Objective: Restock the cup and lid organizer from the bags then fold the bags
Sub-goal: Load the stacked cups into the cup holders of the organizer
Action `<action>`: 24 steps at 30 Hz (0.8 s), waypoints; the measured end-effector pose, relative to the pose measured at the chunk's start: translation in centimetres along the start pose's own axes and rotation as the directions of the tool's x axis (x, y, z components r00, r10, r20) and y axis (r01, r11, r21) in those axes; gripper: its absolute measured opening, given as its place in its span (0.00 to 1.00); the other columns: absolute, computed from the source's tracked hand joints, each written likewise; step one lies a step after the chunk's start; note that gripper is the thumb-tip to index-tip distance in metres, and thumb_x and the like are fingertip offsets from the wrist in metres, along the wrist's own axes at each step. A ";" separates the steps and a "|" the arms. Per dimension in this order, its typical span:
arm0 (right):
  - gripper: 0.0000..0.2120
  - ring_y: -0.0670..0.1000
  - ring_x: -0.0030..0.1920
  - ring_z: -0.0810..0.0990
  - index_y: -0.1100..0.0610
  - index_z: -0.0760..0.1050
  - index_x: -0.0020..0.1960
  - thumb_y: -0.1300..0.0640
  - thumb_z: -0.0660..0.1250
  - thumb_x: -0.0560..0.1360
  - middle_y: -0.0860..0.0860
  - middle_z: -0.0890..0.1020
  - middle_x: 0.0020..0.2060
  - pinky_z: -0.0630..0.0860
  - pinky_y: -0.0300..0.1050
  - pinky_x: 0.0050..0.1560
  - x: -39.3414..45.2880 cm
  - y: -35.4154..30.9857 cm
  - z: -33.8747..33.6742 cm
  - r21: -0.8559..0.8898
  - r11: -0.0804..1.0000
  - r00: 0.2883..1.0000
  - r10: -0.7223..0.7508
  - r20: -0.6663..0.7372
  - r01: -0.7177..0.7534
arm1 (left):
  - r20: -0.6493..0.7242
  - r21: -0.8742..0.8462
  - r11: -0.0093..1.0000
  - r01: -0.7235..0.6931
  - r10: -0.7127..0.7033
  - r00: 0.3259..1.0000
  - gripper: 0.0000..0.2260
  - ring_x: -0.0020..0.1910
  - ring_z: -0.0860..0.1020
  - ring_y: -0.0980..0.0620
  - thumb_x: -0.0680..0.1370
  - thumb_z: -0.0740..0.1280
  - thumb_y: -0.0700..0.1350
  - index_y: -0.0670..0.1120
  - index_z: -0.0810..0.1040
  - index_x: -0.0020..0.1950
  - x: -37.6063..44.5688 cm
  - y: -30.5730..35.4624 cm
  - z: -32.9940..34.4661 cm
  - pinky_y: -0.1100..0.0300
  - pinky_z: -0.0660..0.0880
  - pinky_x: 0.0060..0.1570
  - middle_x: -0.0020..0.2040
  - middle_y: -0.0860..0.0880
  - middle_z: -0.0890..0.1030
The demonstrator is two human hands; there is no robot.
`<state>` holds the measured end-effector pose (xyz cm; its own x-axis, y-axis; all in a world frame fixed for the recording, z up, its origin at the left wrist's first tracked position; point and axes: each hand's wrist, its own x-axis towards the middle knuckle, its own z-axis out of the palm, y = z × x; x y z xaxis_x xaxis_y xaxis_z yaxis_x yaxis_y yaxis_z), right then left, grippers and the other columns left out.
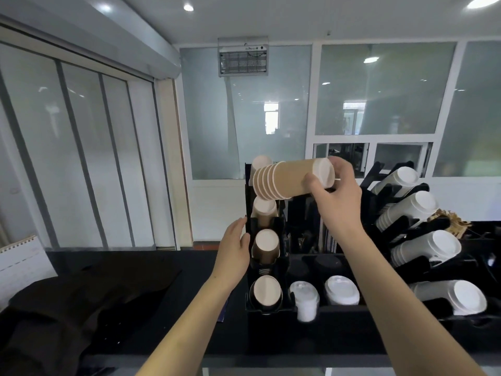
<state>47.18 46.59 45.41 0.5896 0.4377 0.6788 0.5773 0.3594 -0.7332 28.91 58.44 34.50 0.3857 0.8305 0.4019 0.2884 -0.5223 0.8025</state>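
Note:
My right hand [337, 189] grips the bottom end of a stack of brown paper cups [284, 180], held sideways in the air with its rims pointing left, just above the left column of the black organizer [306, 267]. That column holds brown cups [267, 248] in several slots, bottoms facing me. My left hand [235, 246] rests with straight fingers against the organizer's left side. Stacks of white lids [341, 290] sit in the lower slots. A dark bag [81, 302] lies crumpled on the counter at the left.
Angled stacks of white cups [423, 251] fill the racks at the right. A brown bundle of stirrers or packets [447, 219] lies behind them. A white calendar [21, 264] stands at the far left. Glass partitions rise behind the black counter [162, 335].

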 end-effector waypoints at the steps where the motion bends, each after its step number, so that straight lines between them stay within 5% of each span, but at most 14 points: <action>1: 0.26 0.37 0.55 0.78 0.50 0.70 0.73 0.50 0.73 0.77 0.45 0.79 0.60 0.76 0.28 0.44 0.3 -0.2 0.1 -0.030 0.999 0.999 -0.029 0.023 0.029 | 0.027 0.021 1.000 0.005 -0.006 1.000 0.22 0.79 0.61 0.54 0.87 0.56 0.44 0.51 0.61 0.82 0.1 -0.2 0.2 0.54 0.58 0.79 0.81 0.53 0.63; 6: 0.30 0.48 0.66 0.74 0.49 0.69 0.76 0.44 0.72 0.77 0.47 0.76 0.69 0.75 0.46 0.63 1.1 -0.6 1.2 -0.229 0.958 0.979 -0.141 0.148 0.172 | 0.121 0.064 0.998 0.029 -0.037 0.992 0.26 0.82 0.53 0.56 0.87 0.55 0.42 0.52 0.51 0.84 0.6 -1.4 1.0 0.59 0.52 0.78 0.84 0.54 0.54; 10: 0.31 0.50 0.64 0.76 0.50 0.69 0.77 0.44 0.72 0.77 0.49 0.76 0.69 0.75 0.47 0.62 1.3 -0.5 2.5 -0.367 0.886 0.947 -0.199 0.253 0.284 | 0.163 0.081 0.995 0.057 -0.069 0.984 0.28 0.82 0.53 0.56 0.87 0.55 0.44 0.54 0.47 0.85 0.7 -2.4 1.3 0.57 0.54 0.78 0.84 0.55 0.52; 15: 0.31 0.56 0.63 0.79 0.52 0.69 0.77 0.44 0.72 0.77 0.51 0.77 0.69 0.80 0.58 0.59 1.5 0.0 4.7 -0.444 0.822 0.913 -0.206 0.352 0.356 | 0.133 0.020 0.996 0.082 -0.084 0.988 0.24 0.77 0.63 0.54 0.88 0.53 0.42 0.53 0.54 0.84 0.1 -2.2 1.9 0.65 0.59 0.68 0.79 0.53 0.64; 20: 0.33 0.57 0.65 0.78 0.54 0.67 0.78 0.44 0.72 0.78 0.53 0.78 0.69 0.77 0.58 0.63 1.6 1.2 6.6 -0.480 0.803 0.889 -0.129 0.439 0.354 | 0.140 0.032 0.994 0.106 -0.110 0.984 0.24 0.70 0.70 0.54 0.87 0.52 0.41 0.52 0.53 0.84 0.3 -2.0 1.9 0.65 0.63 0.65 0.69 0.56 0.70; 24: 0.30 0.57 0.62 0.79 0.50 0.68 0.76 0.48 0.73 0.77 0.53 0.80 0.64 0.78 0.56 0.60 1.2 2.2 7.6 -0.445 0.814 0.856 -0.117 0.503 0.372 | 0.158 0.089 0.987 0.136 -0.148 0.976 0.27 0.69 0.73 0.51 0.87 0.52 0.42 0.54 0.47 0.84 0.9 -2.8 1.8 0.60 0.68 0.65 0.76 0.47 0.70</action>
<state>44.80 54.19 44.31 0.1534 0.7475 0.6464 0.9411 0.0890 -0.3262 30.01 60.33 31.89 0.4721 0.8577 0.2036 0.4147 -0.4199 0.8073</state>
